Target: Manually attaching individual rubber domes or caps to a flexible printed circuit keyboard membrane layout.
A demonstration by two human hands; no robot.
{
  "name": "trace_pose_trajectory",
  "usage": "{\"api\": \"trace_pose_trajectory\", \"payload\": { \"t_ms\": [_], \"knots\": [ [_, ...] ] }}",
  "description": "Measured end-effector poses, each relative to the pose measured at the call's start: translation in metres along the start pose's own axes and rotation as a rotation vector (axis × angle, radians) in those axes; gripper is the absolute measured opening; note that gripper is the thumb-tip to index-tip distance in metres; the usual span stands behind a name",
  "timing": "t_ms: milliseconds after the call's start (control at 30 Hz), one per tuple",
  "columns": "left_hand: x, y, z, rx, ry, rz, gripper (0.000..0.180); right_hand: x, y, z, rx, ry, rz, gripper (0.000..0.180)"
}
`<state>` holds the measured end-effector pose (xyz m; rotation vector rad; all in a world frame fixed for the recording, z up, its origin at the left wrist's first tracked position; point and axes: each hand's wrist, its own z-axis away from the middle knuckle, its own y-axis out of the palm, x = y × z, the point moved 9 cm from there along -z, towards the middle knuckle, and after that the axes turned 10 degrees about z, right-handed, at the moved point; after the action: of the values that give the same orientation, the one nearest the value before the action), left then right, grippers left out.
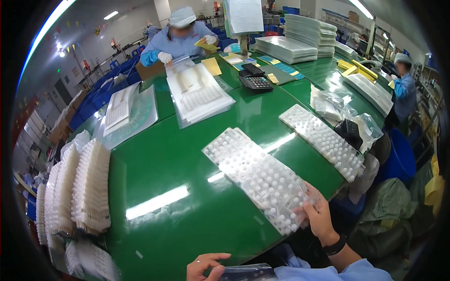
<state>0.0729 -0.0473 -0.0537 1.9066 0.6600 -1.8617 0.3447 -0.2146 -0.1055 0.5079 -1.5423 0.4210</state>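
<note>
My right hand (318,216), with a dark band at the wrist, grips the near right corner of a clear plastic sheet (255,175) studded with rows of white round knobs. Its thumb lies on top; some fingers are hidden at the edge. The sheet slants away across the green table. At the bottom edge is my left hand (206,268), index finger stretched out and apart from the thumb. Beside that thumb lies a clear plastic piece (248,272) with dark spots, cut off by the frame. A second stack of knobbed sheets (323,140) rests to the right.
Tall stacks of knobbed white sheets (91,187) stand at the left edge of the green table (154,168). Across it, a gloved co-worker (180,37) handles papers near flat plastic sheets (197,91). A calculator (256,83), plastic bags (333,105) and a blue bin (400,154) are rightward.
</note>
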Motion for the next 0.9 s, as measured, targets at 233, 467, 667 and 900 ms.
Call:
{"api": "trace_pose_trajectory", "payload": {
  "t_ms": [233,467,667,900],
  "knots": [
    [-0.013,0.019,-0.016,0.070,0.126,-0.058,0.015,-0.002,-0.008,0.007,-0.054,0.004,0.014,0.053],
    [-0.002,0.013,-0.011,0.052,0.068,-0.081,0.018,0.005,-0.005,0.015,-0.116,-0.066,0.027,0.057],
    [0.002,0.008,-0.010,0.039,0.068,-0.051,0.019,0.000,0.000,0.017,-0.122,-0.024,0.002,0.059],
    [0.005,0.002,-0.014,0.028,0.066,-0.085,0.020,0.006,0.000,0.021,-0.103,-0.023,0.134,0.059]
  ]
}}
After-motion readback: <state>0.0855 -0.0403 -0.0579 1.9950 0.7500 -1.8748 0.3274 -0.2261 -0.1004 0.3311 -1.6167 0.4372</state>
